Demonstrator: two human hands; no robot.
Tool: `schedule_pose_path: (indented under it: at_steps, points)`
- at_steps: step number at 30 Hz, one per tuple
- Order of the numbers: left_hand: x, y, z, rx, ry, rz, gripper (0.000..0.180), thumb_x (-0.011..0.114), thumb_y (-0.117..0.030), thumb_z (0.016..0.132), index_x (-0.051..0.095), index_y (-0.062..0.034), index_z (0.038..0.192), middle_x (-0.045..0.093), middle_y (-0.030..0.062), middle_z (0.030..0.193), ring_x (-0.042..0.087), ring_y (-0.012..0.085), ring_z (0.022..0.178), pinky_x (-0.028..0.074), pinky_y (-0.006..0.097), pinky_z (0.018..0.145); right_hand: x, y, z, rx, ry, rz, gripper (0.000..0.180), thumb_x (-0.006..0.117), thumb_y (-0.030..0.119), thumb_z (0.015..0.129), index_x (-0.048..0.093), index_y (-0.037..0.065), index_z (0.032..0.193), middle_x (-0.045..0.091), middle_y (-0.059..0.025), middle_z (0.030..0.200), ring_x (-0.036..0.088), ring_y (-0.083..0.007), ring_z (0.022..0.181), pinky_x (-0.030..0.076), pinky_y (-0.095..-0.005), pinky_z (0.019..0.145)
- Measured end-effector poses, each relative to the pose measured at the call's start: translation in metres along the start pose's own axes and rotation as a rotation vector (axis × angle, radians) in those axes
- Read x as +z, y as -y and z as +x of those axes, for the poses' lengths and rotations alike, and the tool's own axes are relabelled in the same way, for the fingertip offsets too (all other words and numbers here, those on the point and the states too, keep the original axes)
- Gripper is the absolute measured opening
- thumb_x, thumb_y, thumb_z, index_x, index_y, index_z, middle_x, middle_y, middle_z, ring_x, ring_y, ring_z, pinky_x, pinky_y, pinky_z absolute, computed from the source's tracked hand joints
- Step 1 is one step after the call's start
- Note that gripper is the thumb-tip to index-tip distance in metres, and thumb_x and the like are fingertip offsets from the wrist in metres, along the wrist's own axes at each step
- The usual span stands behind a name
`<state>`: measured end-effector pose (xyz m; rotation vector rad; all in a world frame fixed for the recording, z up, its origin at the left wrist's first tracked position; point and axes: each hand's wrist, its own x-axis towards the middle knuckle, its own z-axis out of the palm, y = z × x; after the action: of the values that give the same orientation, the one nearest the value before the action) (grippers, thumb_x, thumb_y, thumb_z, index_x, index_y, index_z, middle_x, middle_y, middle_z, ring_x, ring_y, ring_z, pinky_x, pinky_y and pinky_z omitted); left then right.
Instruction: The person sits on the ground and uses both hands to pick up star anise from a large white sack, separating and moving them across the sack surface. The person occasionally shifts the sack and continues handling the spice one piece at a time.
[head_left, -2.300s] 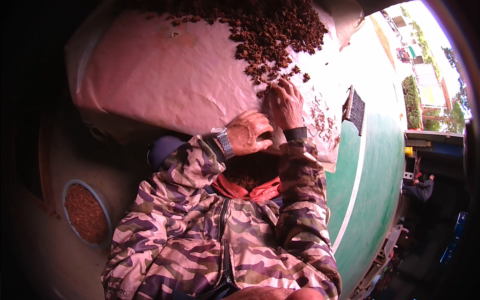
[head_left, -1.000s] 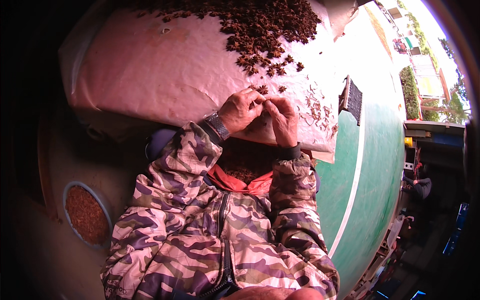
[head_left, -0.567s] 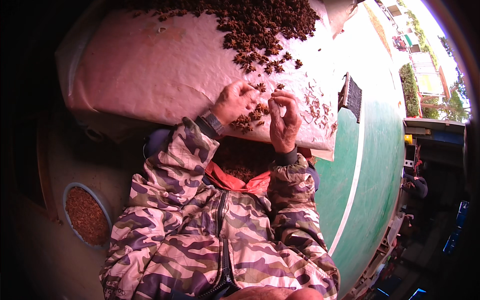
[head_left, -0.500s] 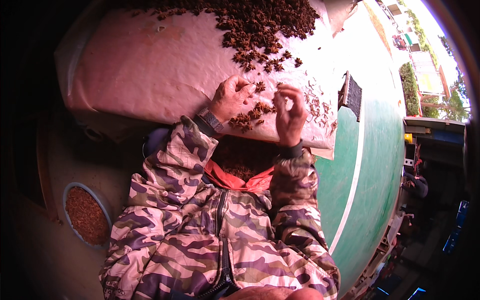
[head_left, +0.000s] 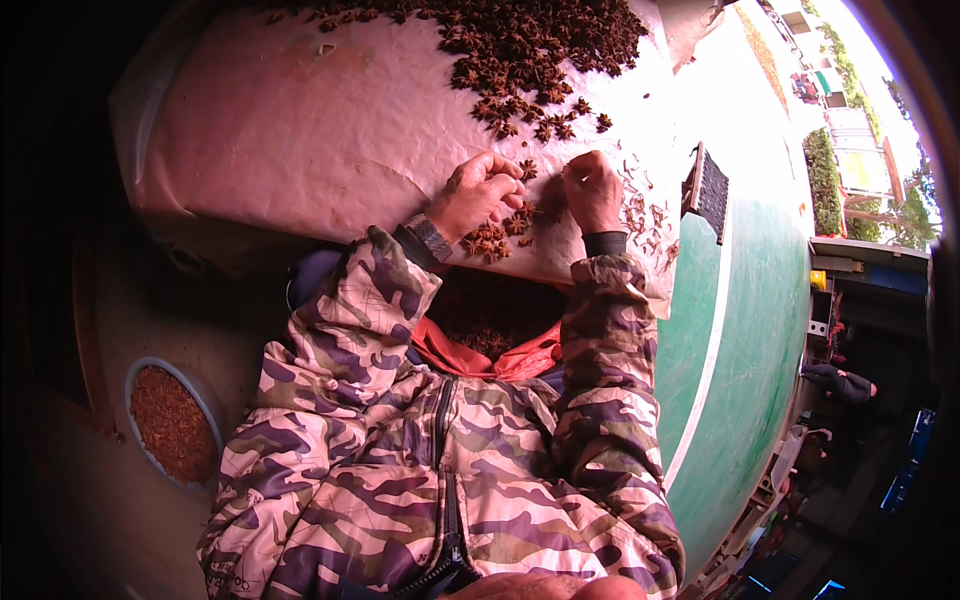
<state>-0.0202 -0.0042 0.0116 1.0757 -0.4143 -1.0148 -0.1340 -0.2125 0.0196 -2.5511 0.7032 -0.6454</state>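
Both hands had dropped lower onto the sheet since the earlier frame, where the right one was lifted with its fingers raised; the small pile between them had thinned and spread. Left hand (head_left: 480,192) lay on the pale pink sheet (head_left: 290,130), fingers curled inward, tips pinched together at a star anise pod near its knuckles; could not tell whether one was actually gripped. A watch (head_left: 432,236) sat on that wrist. Right hand (head_left: 592,190) rested palm-down, fingers bent and closed over the sheet, touching the scattered pods; what it held, if anything, was hidden.

A small cluster of star anise (head_left: 497,233) lay just beneath and between the hands, near the sheet's front edge. The big heap of star anise (head_left: 540,45) sat well apart toward the sheet's far side. Broken bits and stems (head_left: 645,215) were strewn just right of the right hand. Below the sheet's edge an orange bag (head_left: 495,350) stood open with pods inside, against the camouflage jacket (head_left: 440,470). A round bowl of reddish-brown grains (head_left: 170,425) stood on the floor at the person's left. A dark ribbed scoop-like thing (head_left: 710,190) lay on the green surface (head_left: 740,330) to the right.
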Motion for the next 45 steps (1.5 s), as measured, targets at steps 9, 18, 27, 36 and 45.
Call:
schedule_pose_path:
  at_steps: [9, 18, 27, 36, 45]
  points:
    - [0.018, 0.004, -0.004, 0.141, 0.044, 0.041, 0.026, 0.067, -0.009, 0.101, 0.062, -0.0027, 0.125, 0.069, 0.0011, 0.101, 0.066, 0.0069, 0.089, 0.054, 0.02, 0.072, 0.005, 0.058, -0.04, 0.163, -0.1, 0.991, 0.01, 0.069, -0.004, 0.092, 0.065, 0.001, 0.099, 0.073, -0.007, 0.092, 0.068, -0.0124, 0.08, 0.055, -0.0267, 0.076]
    - [0.02, 0.001, -0.006, 0.298, 0.062, 0.075, 0.011, 0.065, -0.009, 0.103, 0.067, -0.0026, 0.111, 0.066, -0.0031, 0.09, 0.056, 0.0012, 0.072, 0.049, 0.018, 0.064, 0.003, 0.078, -0.053, 0.278, -0.111, 1.184, 0.012, 0.07, 0.001, 0.094, 0.062, 0.003, 0.102, 0.066, -0.0031, 0.093, 0.06, -0.0096, 0.079, 0.05, -0.024, 0.071]
    - [0.013, -0.005, -0.004, 0.247, 0.201, -0.316, 0.012, 0.061, -0.004, 0.104, 0.066, -0.002, 0.114, 0.066, 0.0024, 0.09, 0.055, 0.0048, 0.068, 0.047, 0.018, 0.06, -0.004, 0.1, -0.043, 0.034, -0.2, 0.861, 0.009, 0.064, -0.004, 0.093, 0.061, 0.0, 0.1, 0.068, -0.0052, 0.09, 0.064, -0.0101, 0.083, 0.053, -0.0254, 0.075]
    - [-0.01, -0.005, -0.005, 0.357, 0.042, 0.363, 0.007, 0.064, -0.011, 0.101, 0.064, -0.0037, 0.1, 0.068, 0.0026, 0.085, 0.061, 0.0071, 0.07, 0.051, 0.024, 0.061, -0.034, -0.015, -0.044, 0.335, -0.123, -0.403, 0.014, 0.068, 0.007, 0.091, 0.067, 0.002, 0.104, 0.073, -0.0172, 0.089, 0.07, -0.0374, 0.079, 0.056, -0.0486, 0.076]
    - [-0.009, 0.001, -0.008, 0.354, -0.121, 0.754, 0.013, 0.059, -0.013, 0.095, 0.061, -0.001, 0.098, 0.07, 0.0151, 0.086, 0.071, 0.0246, 0.08, 0.055, 0.037, 0.073, -0.017, 0.064, -0.064, -0.141, 0.068, -0.031, 0.018, 0.075, 0.017, 0.088, 0.072, 0.006, 0.103, 0.069, -0.0131, 0.096, 0.066, -0.037, 0.093, 0.054, -0.0451, 0.085]
